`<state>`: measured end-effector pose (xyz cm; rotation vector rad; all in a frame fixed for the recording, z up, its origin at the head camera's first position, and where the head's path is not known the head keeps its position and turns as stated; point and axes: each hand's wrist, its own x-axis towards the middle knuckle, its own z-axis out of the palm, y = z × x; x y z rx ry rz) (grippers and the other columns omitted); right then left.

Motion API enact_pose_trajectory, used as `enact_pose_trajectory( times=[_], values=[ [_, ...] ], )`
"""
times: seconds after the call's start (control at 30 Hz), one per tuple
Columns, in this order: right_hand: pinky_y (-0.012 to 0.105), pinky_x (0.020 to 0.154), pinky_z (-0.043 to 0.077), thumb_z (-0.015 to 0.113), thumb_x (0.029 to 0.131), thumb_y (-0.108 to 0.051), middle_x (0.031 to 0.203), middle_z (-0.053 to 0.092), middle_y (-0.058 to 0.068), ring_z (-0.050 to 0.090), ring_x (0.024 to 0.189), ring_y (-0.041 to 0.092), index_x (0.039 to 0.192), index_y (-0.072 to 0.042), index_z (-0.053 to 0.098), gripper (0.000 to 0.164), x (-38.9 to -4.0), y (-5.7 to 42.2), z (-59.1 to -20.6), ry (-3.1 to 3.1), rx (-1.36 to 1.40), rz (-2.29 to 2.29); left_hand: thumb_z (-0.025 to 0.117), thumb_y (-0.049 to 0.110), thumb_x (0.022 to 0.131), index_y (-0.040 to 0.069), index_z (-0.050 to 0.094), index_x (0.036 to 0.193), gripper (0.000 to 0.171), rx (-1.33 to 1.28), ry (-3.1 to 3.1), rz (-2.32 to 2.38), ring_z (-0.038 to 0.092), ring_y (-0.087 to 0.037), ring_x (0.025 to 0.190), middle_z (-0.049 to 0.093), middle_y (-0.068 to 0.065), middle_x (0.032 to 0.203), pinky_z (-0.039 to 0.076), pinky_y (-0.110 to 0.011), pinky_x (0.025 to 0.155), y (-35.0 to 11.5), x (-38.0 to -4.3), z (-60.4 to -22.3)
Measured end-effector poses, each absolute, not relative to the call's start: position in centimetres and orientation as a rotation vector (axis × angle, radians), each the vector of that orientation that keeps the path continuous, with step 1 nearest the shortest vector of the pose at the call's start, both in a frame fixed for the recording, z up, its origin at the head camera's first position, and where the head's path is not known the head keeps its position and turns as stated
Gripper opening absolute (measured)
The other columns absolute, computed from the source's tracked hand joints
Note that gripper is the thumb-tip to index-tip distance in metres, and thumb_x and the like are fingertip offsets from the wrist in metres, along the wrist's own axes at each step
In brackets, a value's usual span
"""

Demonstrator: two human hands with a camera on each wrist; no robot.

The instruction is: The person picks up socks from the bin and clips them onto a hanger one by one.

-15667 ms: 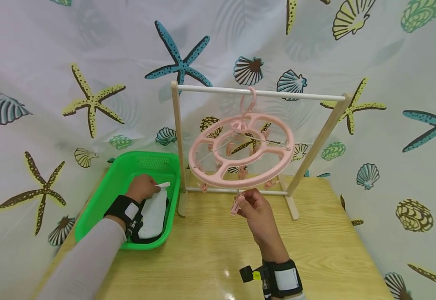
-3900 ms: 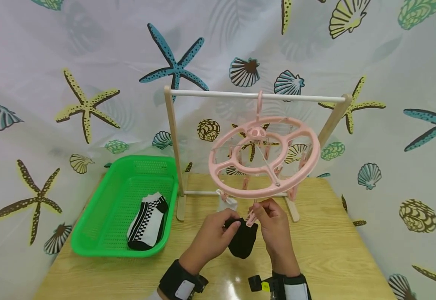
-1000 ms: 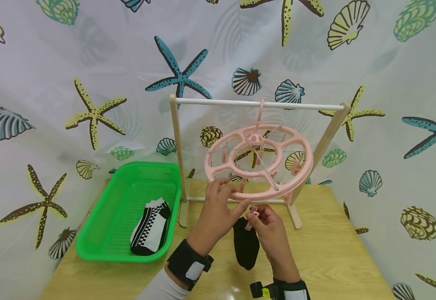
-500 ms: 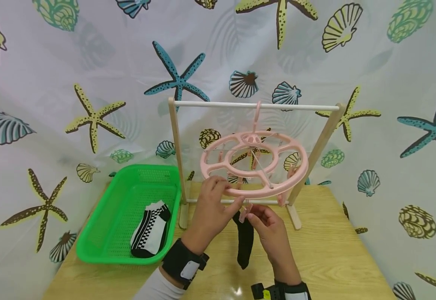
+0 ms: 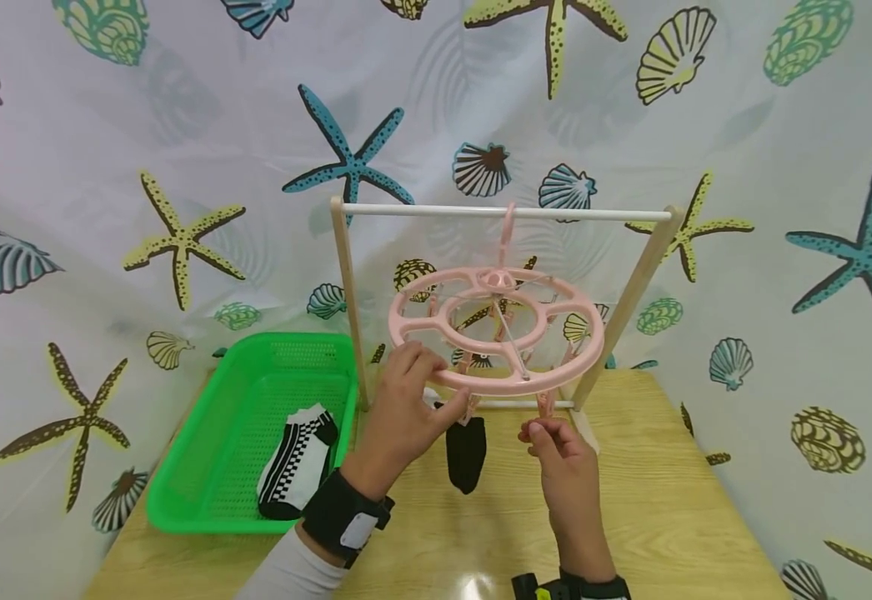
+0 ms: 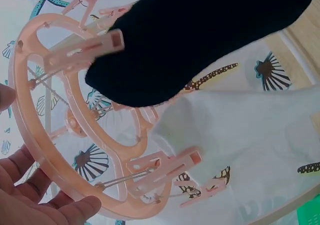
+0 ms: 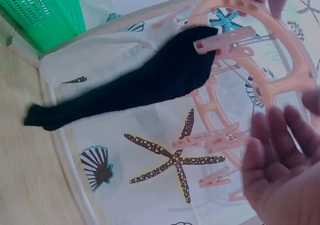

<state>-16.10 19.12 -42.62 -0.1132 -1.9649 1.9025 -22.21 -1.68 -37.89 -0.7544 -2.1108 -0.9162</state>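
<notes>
My left hand (image 5: 406, 412) grips the near-left rim of a round pink clip hanger (image 5: 514, 385), fingers over the top and thumb below. A black sock (image 5: 466, 454) hangs from a pink clothespin (image 7: 225, 40) just right of that hand. Behind it a white sock (image 6: 220, 120) hangs from another clothespin (image 6: 170, 172). My right hand (image 5: 567, 467) is loosely curled just below a clothespin (image 5: 546, 405) at the rim's front right. In the right wrist view a gap shows between its thumb and fingers, with nothing held.
The hanger hooks over the white bar (image 5: 578, 214) of a wooden stand (image 5: 631, 300). At the left is a green basket (image 5: 181, 492) holding black-and-white patterned socks (image 5: 297, 462). Several other clothespins dangle under the ring. A patterned curtain (image 5: 181, 108) hangs behind the wooden table (image 5: 669, 500).
The white sock left the basket earlier and now hangs. The right hand has let go of the black sock's clothespin and moved right. The hanger has turned, carrying the black sock left.
</notes>
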Motion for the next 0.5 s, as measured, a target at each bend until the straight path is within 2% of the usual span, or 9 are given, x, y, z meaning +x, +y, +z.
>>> enact_pose_trajectory(
  times=[0.1, 0.2, 0.4, 0.5],
  values=[
    [0.026, 0.074, 0.051, 0.055, 0.102, -0.011, 0.091, 0.067, 0.012, 0.064, 0.085, 0.019, 0.100, 0.011, 0.063, 0.023, -16.2, 19.4, -42.3, -1.795, -0.170, 1.890, 0.082, 0.027, 0.080, 0.006, 0.064, 0.091, 0.030, -0.781, -2.095, -0.894, 0.052, -0.027, 0.096, 0.056, -0.006, 0.095, 0.044, -0.042, 0.089, -2.0, -22.5, -37.7],
    [0.026, 0.076, 0.050, 0.053, 0.103, -0.011, 0.096, 0.064, 0.017, 0.061, 0.091, 0.022, 0.102, 0.012, 0.061, 0.025, -16.5, 19.8, -41.9, -1.691, -0.207, 1.879, 0.081, 0.028, 0.079, 0.005, 0.064, 0.090, 0.031, -0.801, -2.087, -0.867, 0.052, -0.028, 0.098, 0.057, -0.006, 0.095, 0.045, -0.042, 0.088, -2.3, -22.7, -37.5],
    [0.032, 0.091, 0.043, 0.044, 0.108, -0.026, 0.118, 0.061, 0.007, 0.052, 0.113, 0.019, 0.124, 0.001, 0.060, 0.035, -17.2, 20.8, -41.1, -1.866, -0.206, 1.890, 0.079, 0.029, 0.080, 0.007, 0.064, 0.091, 0.029, -0.822, -2.088, -0.868, 0.055, -0.027, 0.102, 0.058, -0.004, 0.095, 0.047, -0.042, 0.092, -2.8, -23.0, -37.2],
    [0.035, 0.089, 0.042, 0.041, 0.108, -0.029, 0.104, 0.058, 0.006, 0.051, 0.101, 0.020, 0.123, -0.001, 0.058, 0.036, -17.6, 21.0, -40.9, -1.937, -0.130, 1.936, 0.077, 0.030, 0.081, 0.008, 0.063, 0.090, 0.028, -0.835, -2.089, -0.899, 0.055, -0.025, 0.100, 0.058, -0.003, 0.095, 0.047, -0.040, 0.090, -3.0, -23.0, -37.3]
  ],
)
